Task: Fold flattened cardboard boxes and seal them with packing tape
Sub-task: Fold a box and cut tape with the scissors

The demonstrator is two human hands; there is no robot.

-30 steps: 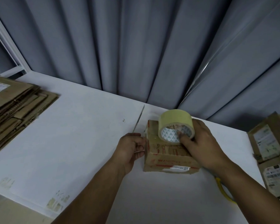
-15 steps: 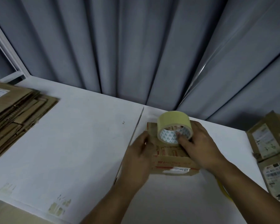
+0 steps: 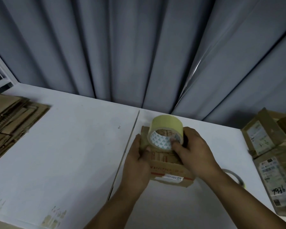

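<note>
Presently: left grip [image 3: 137, 164] clasps box [image 3: 169, 170] left side, thumb on top. Right grip [image 3: 196, 154] pinches roll [image 3: 165, 127], thumb in core. Roll on edge atop box on worktop [image 3: 73, 146], core axis toward wearer.

Left hand [image 3: 137, 164] around cardboard box [image 3: 168, 169], right hand [image 3: 195, 156] around tape roll [image 3: 165, 123].

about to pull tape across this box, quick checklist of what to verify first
1. box flat on table: ok
2. left hand grips box's left side, thumb on top: ok
3. right hand grips roll, thumb inside its core: ok
4. tape end stuck to box: cannot tell, roll and hands hide it
5. top flaps shut flat: cannot tell, roll covers the seam
</note>
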